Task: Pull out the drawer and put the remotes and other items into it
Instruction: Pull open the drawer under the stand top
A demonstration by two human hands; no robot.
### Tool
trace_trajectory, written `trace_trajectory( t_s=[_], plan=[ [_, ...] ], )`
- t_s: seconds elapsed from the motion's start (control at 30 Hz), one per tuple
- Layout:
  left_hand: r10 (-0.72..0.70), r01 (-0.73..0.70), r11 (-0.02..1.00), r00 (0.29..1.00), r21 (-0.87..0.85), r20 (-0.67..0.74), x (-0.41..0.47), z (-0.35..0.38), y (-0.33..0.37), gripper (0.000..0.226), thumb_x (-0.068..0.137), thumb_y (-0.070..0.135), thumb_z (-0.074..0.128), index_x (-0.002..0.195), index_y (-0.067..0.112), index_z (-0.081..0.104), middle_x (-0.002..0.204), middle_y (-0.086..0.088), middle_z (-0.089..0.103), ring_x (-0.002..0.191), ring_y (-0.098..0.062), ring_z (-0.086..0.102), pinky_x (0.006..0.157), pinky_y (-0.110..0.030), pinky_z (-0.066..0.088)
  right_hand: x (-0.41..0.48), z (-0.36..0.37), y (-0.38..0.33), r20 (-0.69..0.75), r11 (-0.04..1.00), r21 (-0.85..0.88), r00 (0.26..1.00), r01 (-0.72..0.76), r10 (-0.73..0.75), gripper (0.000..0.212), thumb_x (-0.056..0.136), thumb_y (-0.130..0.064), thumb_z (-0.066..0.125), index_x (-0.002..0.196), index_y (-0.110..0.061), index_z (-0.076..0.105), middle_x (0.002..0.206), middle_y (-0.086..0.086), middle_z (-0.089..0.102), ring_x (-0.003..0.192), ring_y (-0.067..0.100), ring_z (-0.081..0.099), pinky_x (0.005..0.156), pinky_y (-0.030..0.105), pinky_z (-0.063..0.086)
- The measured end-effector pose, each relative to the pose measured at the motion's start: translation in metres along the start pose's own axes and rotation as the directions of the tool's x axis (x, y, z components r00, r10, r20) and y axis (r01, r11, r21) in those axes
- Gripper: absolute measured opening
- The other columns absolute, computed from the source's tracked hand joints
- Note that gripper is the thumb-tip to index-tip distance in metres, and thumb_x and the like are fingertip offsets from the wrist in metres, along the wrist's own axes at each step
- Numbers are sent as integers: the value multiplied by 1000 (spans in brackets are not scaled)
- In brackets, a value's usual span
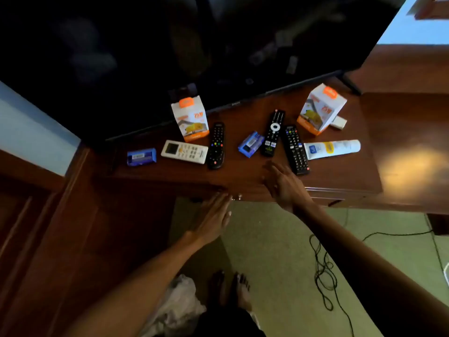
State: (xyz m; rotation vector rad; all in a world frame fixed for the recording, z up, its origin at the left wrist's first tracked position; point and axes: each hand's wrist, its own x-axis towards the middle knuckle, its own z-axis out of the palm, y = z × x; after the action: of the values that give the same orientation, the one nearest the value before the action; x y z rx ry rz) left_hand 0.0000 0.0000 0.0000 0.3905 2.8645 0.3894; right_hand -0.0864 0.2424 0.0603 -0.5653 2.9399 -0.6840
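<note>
Bare fingers first: your left hand is flat, fingers together and extended, holding nothing, its tips at the front edge of the dark reddish-brown wooden cabinet, just beside the small metal drawer knobs. Your right hand is spread wide and empty over the top's front edge, near the lower end of the long black remote with the red button.

The drawer looks shut; its front sits under the lip, in shadow, and nothing of its inside shows. To open it well, I'd hook your left fingers around a knob and draw straight toward yourself, keeping your right hand off the top so it does not sweep anything over the edge.

Everything to be stowed lies on the top, well apart from the drawer's inside: a white air-conditioner remote with a small screen, a black remote with coloured buttons touching its right end, a black remote with a white ring, two blue wrapped packets, two white-and-orange cardboard boxes, and a white tube with a blue label. Whether the boxes hold anything, you cannot tell.
</note>
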Motion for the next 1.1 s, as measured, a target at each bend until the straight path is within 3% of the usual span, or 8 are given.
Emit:
trace_trajectory(
  t_s=[0.13, 0.27, 0.47, 0.63, 0.8, 1.1],
  plan=[
    [13, -17, 996, 998, 87, 54, 13, 26, 2, 58, 100, 35, 37, 151, 8, 27, 157, -12, 31, 145, -27, 29, 119, -39, 16, -7, 32, 18, 76, 996, -92, 997, 4, 3, 51, 99, -39, 39, 140, -9, 45, 152, 17, 39, 141, 33, 35, 113, 48, 34],
    [-14, 0, 992, 994, 123, 105, 20, 49, -1, 64, 100, 36, 32, 154, 7, 15, 160, -10, 23, 148, -23, 19, 120, -42, 7, -18, 47, 25, 72, 984, -175, 997, 37, -24, 61, 101, -42, 32, 152, -11, 22, 161, 11, 17, 150, 27, 15, 122, 44, 16],
    [-27, 1, 993, 978, 121, 208, 11, 73, -5, 76, 96, 38, 40, 154, 5, 3, 163, -11, -3, 151, -25, -1, 122, -44, 10, -23, 54, 26, 53, 976, -210, 998, 54, -44, 60, 103, -39, 29, 153, -11, 16, 163, 10, 11, 151, 25, 8, 123, 44, 12],
    [18, -49, 984, 984, 171, 179, 11, 65, -13, 86, 91, 47, 44, 154, 6, 1, 163, -11, -1, 151, -24, 1, 117, -39, -11, -25, 60, 24, 15, 971, -234, 999, 53, -51, 60, 102, -36, 33, 153, -9, 16, 162, 11, 13, 151, 26, 8, 122, 45, 13],
    [-27, 17, 998, 980, 52, 199, 7, 72, -6, 97, 86, 53, 51, 154, 9, -2, 163, -11, -5, 150, -28, 4, 120, -42, 5, -27, 62, 22, 4, 970, -239, 999, 48, -48, 62, 102, -37, 36, 153, -8, 15, 163, 12, 12, 151, 27, 7, 122, 46, 12],
    [-36, 35, 999, 976, 9, 217, -30, 72, 5, 102, 81, 56, 54, 154, 11, -2, 163, -10, -5, 148, -29, 11, 119, -42, 13, -29, 59, 19, 55, 967, -252, 998, 24, -10, 63, 102, -43, 27, 154, -10, 11, 163, 11, 8, 151, 26, 4, 122, 47, 10]
  ],
)
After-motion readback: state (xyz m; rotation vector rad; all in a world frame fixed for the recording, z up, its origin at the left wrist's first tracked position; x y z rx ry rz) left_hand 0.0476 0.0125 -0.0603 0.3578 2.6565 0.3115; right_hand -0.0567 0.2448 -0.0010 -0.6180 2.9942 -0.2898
